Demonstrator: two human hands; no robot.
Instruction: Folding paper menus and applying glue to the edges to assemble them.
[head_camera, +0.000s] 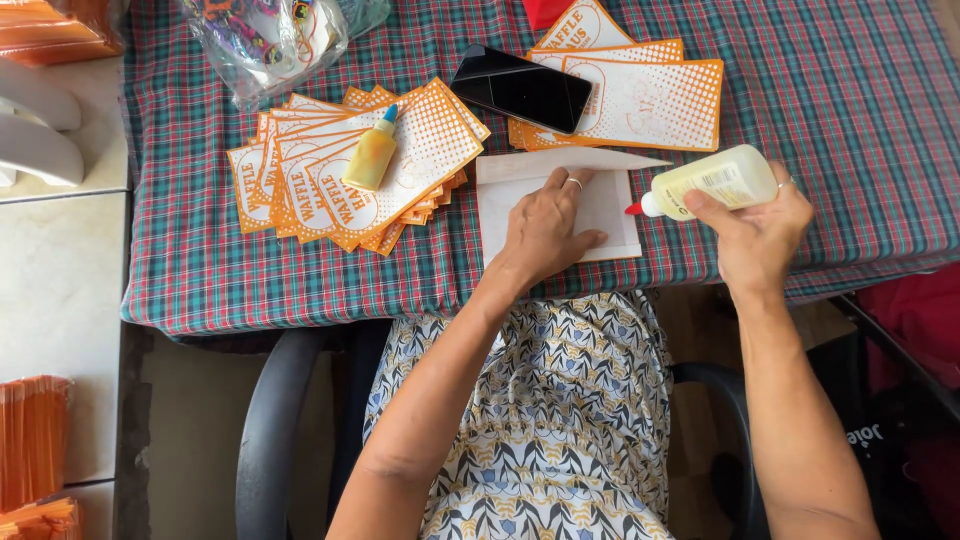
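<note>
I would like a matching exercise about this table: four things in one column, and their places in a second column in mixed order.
Things:
1. Pale yellow glue bottle with red tip
2. Small yellow glue bottle with blue cap
3. Black rectangular phone
4. White folded paper sheet

Places:
A. Lying on the fanned stack of orange printed cards
B. Pressed flat under the left hand
C. Held in the right hand
D. Resting partly on the far pile of orange cards

Pairs: 1-C, 2-A, 3-D, 4-B
</note>
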